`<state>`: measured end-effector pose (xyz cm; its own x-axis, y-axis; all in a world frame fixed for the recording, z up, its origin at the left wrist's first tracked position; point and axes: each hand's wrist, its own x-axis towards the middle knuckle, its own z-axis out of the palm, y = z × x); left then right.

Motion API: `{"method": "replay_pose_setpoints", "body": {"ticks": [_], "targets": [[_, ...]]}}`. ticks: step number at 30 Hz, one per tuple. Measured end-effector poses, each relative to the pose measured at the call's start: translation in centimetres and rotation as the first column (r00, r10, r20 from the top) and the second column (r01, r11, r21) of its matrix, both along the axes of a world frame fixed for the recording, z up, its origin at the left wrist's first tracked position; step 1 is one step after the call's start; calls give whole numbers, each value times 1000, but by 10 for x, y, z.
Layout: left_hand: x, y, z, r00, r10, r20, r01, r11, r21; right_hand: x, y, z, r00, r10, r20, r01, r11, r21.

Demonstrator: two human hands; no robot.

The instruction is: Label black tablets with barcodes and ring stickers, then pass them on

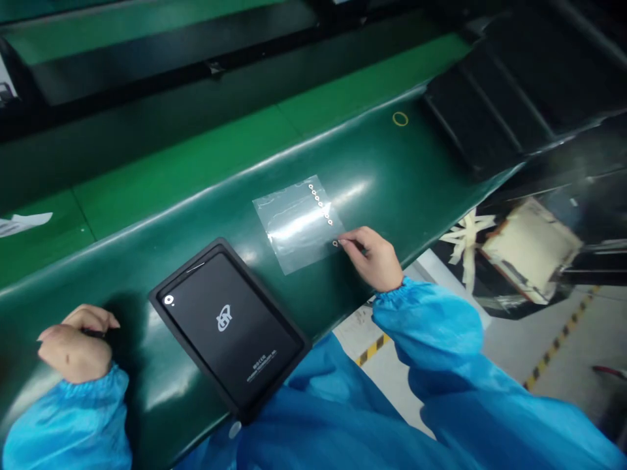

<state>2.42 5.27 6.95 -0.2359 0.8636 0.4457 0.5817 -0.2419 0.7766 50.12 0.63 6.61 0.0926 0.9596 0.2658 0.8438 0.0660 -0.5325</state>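
Note:
A black tablet [230, 326] lies back side up in a black tray [159, 295] on the green bench, with a white logo in its middle. Beyond it lies a clear plastic sheet [294, 225] carrying a row of several small ring stickers [321, 203]. My right hand [375, 258] rests at the sheet's near right corner, fingertips pinched on one small ring sticker [336, 243]. My left hand [78, 343] is curled at the bench's left, to the left of the tablet, with a small dark object partly hidden in its fingers. Both arms wear blue sleeves.
A yellow ring [400, 119] lies farther back on the green bench [382, 163]. Black stacked trays [490, 111] stand at the right. A green conveyor belt [171, 176] runs behind. A scrap of white paper [24, 223] lies at the left. Below the bench the floor shows hazard tape.

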Motion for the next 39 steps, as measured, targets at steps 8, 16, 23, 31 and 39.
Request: {"method": "replay_pose_setpoints", "body": {"ticks": [8, 16, 23, 31, 39], "targets": [[-12, -7, -3, 967, 231, 109, -222, 971, -94, 8, -3, -21, 999, 34, -16, -34, 999, 13], [-10, -19, -5, 980, 148, 131, -134, 985, -112, 23, 4, -12, 997, 74, -37, -79, 983, -164], [-24, -30, -5, 918, 37, -394, -81, 992, -95, 27, 10, -14, 1000, -5, 24, 11, 959, -282], [-29, -72, -7, 842, -123, -526, -30, 962, -273, 26, 17, -3, 996, 5, 85, 28, 922, -386], [13, -98, 45, 954, -153, -258, 121, 983, -134, -75, -8, 55, 947, 310, 91, -318, 943, 100]]}}
